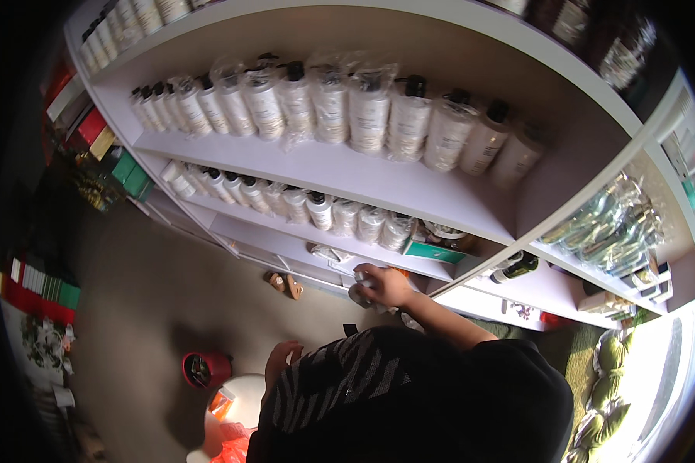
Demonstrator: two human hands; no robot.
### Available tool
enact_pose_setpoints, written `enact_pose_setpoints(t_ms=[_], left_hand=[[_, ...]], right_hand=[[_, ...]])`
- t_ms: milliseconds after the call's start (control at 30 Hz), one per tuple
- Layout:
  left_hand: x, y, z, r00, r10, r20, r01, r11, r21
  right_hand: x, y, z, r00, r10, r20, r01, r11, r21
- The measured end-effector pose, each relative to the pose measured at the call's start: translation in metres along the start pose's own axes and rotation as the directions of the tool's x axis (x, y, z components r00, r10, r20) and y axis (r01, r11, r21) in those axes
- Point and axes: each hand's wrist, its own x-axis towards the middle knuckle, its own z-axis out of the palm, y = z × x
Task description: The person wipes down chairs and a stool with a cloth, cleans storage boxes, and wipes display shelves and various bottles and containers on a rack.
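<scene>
My right hand (382,285) reaches forward in front of the lower shelves, with its fingers closed on a crumpled greyish-white thing (361,292), either cloth or plastic. My left hand (284,354) hangs low at the left of my black shirt, fingers bent; part of it is hidden and I cannot tell if it holds anything. Ahead stands a white shelf unit (336,162). Its upper shelf carries a row of white pump bottles (369,116), many wrapped in clear plastic. Smaller white bottles (319,211) line the shelf below, beside a green-fronted box (434,251).
Brown sandals (285,285) lie on the floor by the unit. A red bin (207,370) stands left of a pale round stool or table (246,399) holding orange-red plastic. Wrapped bottles (614,226) fill a shelf at right; green cushions (611,353) are at far right.
</scene>
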Motion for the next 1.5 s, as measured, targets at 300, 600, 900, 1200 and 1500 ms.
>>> enact_pose_setpoints(t_ms=[300, 600, 900, 1200, 1500], left_hand=[[0.070, 0.017, 0.037, 0.970, 0.193, 0.147, -0.205, 0.976, 0.072], [0.070, 0.019, 0.045, 0.950, 0.222, 0.218, -0.238, 0.970, 0.052], [0.005, -0.019, 0.017, 0.999, -0.030, 0.013, 0.031, 0.998, -0.053], [-0.052, -0.082, 0.019, 0.969, -0.201, 0.146, 0.208, 0.977, -0.034], [-0.063, -0.041, 0.049, 0.942, -0.334, -0.016, 0.319, 0.911, -0.261]], right_hand=[[-0.032, -0.098, -0.213, 0.759, 0.060, -0.649, -0.418, 0.808, -0.414], [-0.044, -0.104, -0.185, 0.577, -0.068, -0.814, -0.322, 0.897, -0.303], [0.003, 0.049, -0.012, 0.891, -0.199, -0.409, 0.004, 0.903, -0.430], [0.054, 0.123, 0.107, 0.969, -0.133, -0.206, -0.008, 0.823, -0.568], [0.125, 0.095, 0.124, 0.982, -0.154, 0.110, 0.186, 0.894, -0.407]])
